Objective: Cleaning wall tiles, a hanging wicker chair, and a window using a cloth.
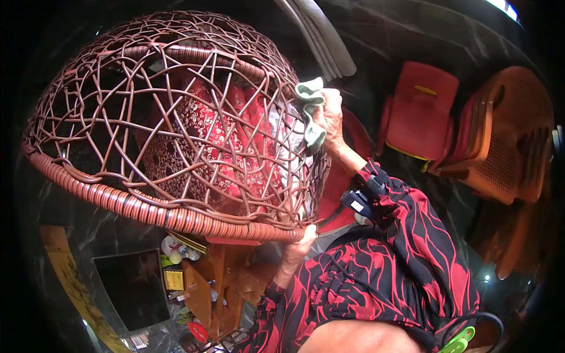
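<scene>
A large hanging-chair basket of brown woven wicker [167,216] fills the left and middle of the view, with an open lattice and a thickly wrapped rim. Through the lattice show red patterned fabric cushions [227,176] and a pale printed cloth at the right. My left hand [304,236] grips the end of the wrapped rim at its lower right. Higher up, my right hand [332,117] holds a crumpled pale green cloth [315,134] against the basket's right side. Part of the cloth is hidden behind my fingers.
A red plastic chair [419,114] and stacked orange plastic chairs [494,145] stand at the right. Grey curtain fabric [326,39] hangs at the top. Below the basket are a dark television screen [132,287] and a wooden cabinet [198,287] with small items. A red round surface [357,141] lies behind my right arm.
</scene>
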Available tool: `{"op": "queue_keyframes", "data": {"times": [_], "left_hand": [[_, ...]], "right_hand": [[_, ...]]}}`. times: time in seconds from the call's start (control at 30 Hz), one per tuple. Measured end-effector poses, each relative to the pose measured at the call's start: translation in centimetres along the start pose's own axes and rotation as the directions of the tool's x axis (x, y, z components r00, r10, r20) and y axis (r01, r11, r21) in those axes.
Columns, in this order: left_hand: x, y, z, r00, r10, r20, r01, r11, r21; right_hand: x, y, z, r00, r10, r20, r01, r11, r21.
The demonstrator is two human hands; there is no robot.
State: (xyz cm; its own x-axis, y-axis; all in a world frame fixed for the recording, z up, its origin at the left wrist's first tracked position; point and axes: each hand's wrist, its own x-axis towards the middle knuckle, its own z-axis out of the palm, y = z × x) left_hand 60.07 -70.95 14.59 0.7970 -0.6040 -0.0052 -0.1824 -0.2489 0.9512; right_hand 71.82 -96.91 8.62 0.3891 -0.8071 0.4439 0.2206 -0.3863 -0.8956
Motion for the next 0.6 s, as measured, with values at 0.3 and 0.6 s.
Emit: {"op": "queue_keyframes", "data": {"times": [0.3,0.6], "left_hand": [[1.9,1.8,0.3,0.986,0.071,-0.153,-0.073,0.997,-0.01],[0.4,-2.1,-1.3,0.974,0.227,-0.017,-0.219,0.957,0.192]], "right_hand": [[-2.2,-10.8,-0.2,0.939,0.042,0.341,-0.134,0.959,0.251],[-5.2,-19.1,-3.7,0.528,-0.694,0.489,0.166,0.649,0.743]]}}
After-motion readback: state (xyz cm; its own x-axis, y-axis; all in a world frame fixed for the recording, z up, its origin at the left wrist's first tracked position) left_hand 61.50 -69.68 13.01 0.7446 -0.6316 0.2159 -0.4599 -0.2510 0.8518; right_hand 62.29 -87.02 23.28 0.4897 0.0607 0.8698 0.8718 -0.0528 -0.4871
